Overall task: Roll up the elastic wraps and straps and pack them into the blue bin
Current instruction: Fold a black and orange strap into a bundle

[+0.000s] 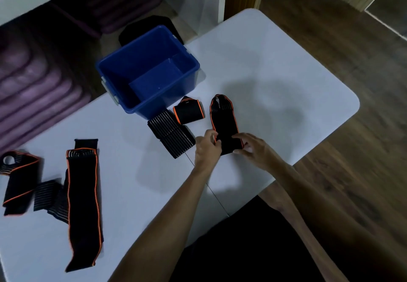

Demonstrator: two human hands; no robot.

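Nearest to us, our two bare forearms reach out over the white rounded-corner table to a black elastic wrap with orange edging that lies flat, its rounded far end pointing away from us. Our left hand pinches the near left edge of this wrap between thumb and curled fingers, and our right hand grips the near right corner, fingers laid over the top and thumb at the end. Just left of it lies a small rolled black wrap with orange trim, and beside that a flat black ribbed strap with thin grey stripes, nearly touching our left hand. Behind these stands the open blue plastic bin, holding nothing that we can see. Far to the left on the table lie a long unrolled black wrap with orange borders, a grey-striped strap partly under it, and a folded orange-edged wrap with a loop
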